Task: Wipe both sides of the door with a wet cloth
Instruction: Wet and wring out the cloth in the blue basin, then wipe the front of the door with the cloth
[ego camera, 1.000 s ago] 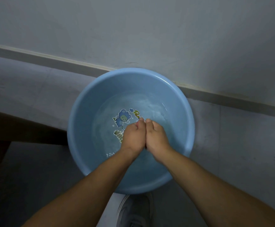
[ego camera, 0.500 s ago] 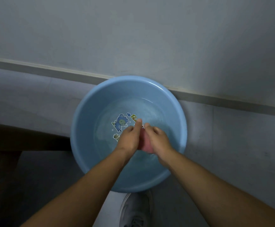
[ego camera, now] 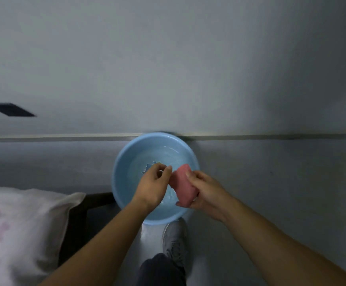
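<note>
A grey wall (ego camera: 168, 58) fills the upper half, with grey floor (ego camera: 271, 182) below it. White bedding (ego camera: 23, 223) lies at the left. A blue basin (ego camera: 118, 182) holding water stands on the floor against the wall. Over it, the right hand (ego camera: 205, 193) grips a folded pink cloth (ego camera: 183, 186), fingers wrapped round it. The left hand (ego camera: 152, 188) is curled, its fingertips touching the cloth's edge; whether it pinches the cloth I cannot tell. A grey shoe (ego camera: 175, 240) sits just below the basin.

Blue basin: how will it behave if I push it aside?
The blue basin holds water, so it's likely heavy and sloshy. Wide and low on the smooth floor, it probably slides rather than tips.
</note>
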Demonstrator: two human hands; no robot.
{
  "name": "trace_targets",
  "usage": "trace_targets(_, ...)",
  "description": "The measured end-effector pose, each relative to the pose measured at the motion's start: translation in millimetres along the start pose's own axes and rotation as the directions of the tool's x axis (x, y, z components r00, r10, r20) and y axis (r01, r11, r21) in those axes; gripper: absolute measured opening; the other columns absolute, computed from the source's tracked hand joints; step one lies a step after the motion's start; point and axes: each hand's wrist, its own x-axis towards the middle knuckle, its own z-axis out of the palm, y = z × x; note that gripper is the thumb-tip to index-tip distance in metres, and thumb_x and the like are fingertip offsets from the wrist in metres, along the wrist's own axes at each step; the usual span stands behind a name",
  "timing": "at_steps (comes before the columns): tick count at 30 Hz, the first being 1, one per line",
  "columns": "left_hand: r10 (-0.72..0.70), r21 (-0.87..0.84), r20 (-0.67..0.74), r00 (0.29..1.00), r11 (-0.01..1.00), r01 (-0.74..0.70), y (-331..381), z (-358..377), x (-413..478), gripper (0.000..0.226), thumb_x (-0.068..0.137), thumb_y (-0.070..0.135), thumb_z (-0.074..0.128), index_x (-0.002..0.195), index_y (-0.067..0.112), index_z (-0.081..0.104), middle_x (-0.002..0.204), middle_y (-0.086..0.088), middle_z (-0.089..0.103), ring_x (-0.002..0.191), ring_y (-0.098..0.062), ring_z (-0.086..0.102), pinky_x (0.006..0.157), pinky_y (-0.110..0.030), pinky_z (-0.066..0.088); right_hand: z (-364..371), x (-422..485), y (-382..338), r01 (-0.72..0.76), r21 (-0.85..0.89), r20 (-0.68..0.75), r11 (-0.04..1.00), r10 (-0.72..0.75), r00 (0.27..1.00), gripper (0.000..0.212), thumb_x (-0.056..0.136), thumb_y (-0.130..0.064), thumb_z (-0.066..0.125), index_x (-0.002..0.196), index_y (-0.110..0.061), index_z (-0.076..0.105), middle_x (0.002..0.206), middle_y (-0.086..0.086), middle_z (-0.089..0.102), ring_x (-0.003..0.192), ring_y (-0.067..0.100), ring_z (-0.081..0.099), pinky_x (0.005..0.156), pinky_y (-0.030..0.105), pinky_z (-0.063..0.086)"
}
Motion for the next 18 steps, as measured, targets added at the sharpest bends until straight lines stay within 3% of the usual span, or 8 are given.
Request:
trace_targets(4,0.088,0.147,0.076,0.993,0.984,-0.099,99.4,-17.7,-61.9,0.022,0.102,0.041,0.053,0.089,0.027,0.064,0.081,0.001,0.071,0.080,-0.020,0.069,0.078,-0.041,0.054,-18.2,-116.7,-56.0,0.055,0.108,-0.075,0.993,-0.047,0.996,0.052,0.084,-0.046,0.071,0.122,-0.012,0.059,0.122,0.018,0.067,0.104,0.036,0.070,0.079,0.058,0.061)
trace_targets(8,0.202,0.279,0.220,0.954,0.924,-0.260,208.0,-15.8,-126.5,0.019,0.101,0.037,0.054,0.087,0.027,0.063,0.076,0.005,0.068,0.073,-0.016,0.065,0.074,-0.040,0.054,-43.5,-241.6,-110.3,0.193,0.105,-0.210,0.976,-0.168,0.963,0.040,0.090,-0.044,0.064,0.110,-0.010,0.059,0.105,0.014,0.069,0.083,0.026,0.071,0.075,0.055,0.062)
trace_targets(10,0.299,0.361,0.304,0.905,0.843,-0.400,260.0,-4.8,-155.0,0.015,0.101,0.035,0.056,0.091,0.026,0.063,0.079,0.007,0.067,0.074,-0.012,0.063,0.074,-0.035,0.050,-60.5,-300.6,-131.8,0.257,0.076,-0.323,0.963,-0.220,0.921,0.040,0.094,-0.044,0.062,0.111,-0.007,0.058,0.104,0.014,0.070,0.078,0.024,0.071,0.071,0.051,0.061)
trace_targets(13,0.438,0.413,0.471,0.765,0.658,-0.630,337.4,25.6,-200.1,0.021,0.101,0.041,0.054,0.105,0.025,0.065,0.097,0.006,0.066,0.087,-0.009,0.062,0.081,-0.031,0.050,-93.0,-382.3,-154.2,0.346,-0.079,-0.500,0.935,-0.337,0.798,0.054,0.081,-0.069,0.061,0.105,-0.020,0.060,0.096,0.007,0.072,0.081,0.025,0.071,0.078,0.057,0.061)
trace_targets(15,0.514,0.409,0.572,0.639,0.496,-0.766,384.1,55.3,-229.9,0.031,0.100,0.049,0.051,0.113,0.025,0.065,0.105,0.006,0.063,0.094,-0.010,0.062,0.085,-0.033,0.052,-117.6,-435.3,-161.9,0.376,-0.170,-0.580,0.911,-0.400,0.710,0.034,0.093,-0.058,0.055,0.104,-0.025,0.056,0.099,-0.001,0.068,0.092,0.025,0.070,0.084,0.059,0.059)
trace_targets(18,0.557,0.342,0.685,0.469,0.322,-0.883,447.7,111.7,-275.3,0.032,0.101,0.047,0.051,0.120,0.024,0.063,0.110,0.004,0.063,0.099,-0.013,0.063,0.087,-0.034,0.052,-161.0,-510.5,-159.7,0.447,-0.182,-0.704,0.876,-0.433,0.562,0.011,0.106,-0.037,0.047,0.111,-0.029,0.052,0.108,-0.002,0.063,0.088,0.019,0.068,0.062,0.038,0.063)
